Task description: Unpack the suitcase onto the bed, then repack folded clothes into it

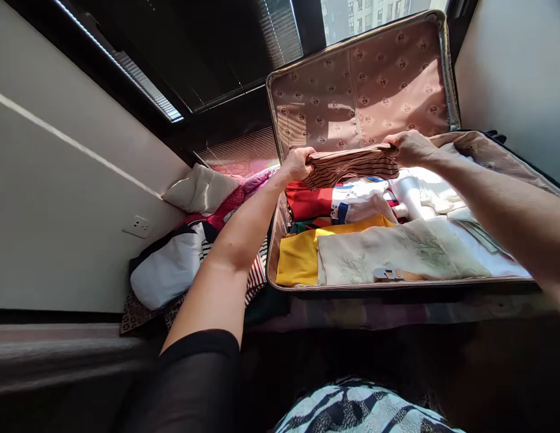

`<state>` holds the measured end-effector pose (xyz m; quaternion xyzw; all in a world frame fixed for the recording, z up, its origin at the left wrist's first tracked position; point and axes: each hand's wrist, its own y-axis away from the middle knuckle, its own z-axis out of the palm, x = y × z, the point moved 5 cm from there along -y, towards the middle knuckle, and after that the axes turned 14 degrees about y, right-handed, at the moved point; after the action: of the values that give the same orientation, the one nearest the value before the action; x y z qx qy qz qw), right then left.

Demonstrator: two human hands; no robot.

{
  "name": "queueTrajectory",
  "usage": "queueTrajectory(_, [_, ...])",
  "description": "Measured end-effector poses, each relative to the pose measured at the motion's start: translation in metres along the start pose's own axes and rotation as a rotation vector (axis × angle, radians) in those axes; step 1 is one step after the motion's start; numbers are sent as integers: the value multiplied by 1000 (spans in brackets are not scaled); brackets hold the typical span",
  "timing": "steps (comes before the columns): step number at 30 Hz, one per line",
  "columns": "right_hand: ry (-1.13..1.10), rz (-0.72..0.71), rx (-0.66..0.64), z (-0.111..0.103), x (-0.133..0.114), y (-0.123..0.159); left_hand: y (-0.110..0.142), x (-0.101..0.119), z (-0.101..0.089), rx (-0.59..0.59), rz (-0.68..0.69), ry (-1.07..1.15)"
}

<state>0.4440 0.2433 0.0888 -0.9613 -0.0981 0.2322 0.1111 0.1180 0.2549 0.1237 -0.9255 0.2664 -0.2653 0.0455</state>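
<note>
Between my two hands a striped brown folded garment (352,165) is stretched over the open suitcase (273,240). My left hand (298,163) grips its left end, fingers closed on the cloth. At the other end my right hand (410,148) is closed on the right edge. Beneath it lie folded clothes: a red garment (309,202), a white printed garment (358,191) and white clothing (430,189). A yellow garment (298,261) and a pale garment with a plant pattern (383,252) fill the near side. A strap buckle (388,274) rests on the near edge.
The suitcase's pink-lined lid (361,96) leans upright by the window. To the left are a cream cushion (203,189), a white bundle (166,273) and striped clothes (257,270). A wall with a socket (139,227) bounds the left; another wall (514,72) stands right.
</note>
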Motion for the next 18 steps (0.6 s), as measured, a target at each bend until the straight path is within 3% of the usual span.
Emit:
queueTrajectory(4, [-27,-92,-67,-35,-51,-5,58,24,-74,19,99,51])
queueTrajectory(6, [76,-143,-113,-38,-88,-8,100,27,-106,40,97,81])
queueTrajectory(8, [44,-250,-117,-31,-135,-12,147,23,-137,86,44,70])
queueTrajectory(11, [-182,-408,-85,-6,-217,-17,224,12,-182,219,-100,-8])
queueTrajectory(14, [-179,-530,-37,35,-305,-11,304,4,-214,358,-231,-126])
queueTrajectory(16, [-147,-586,-12,69,-356,1,353,-1,-217,435,-310,-244])
queueTrajectory(18, [-182,-600,-70,107,-388,15,394,-10,-196,463,-404,-354])
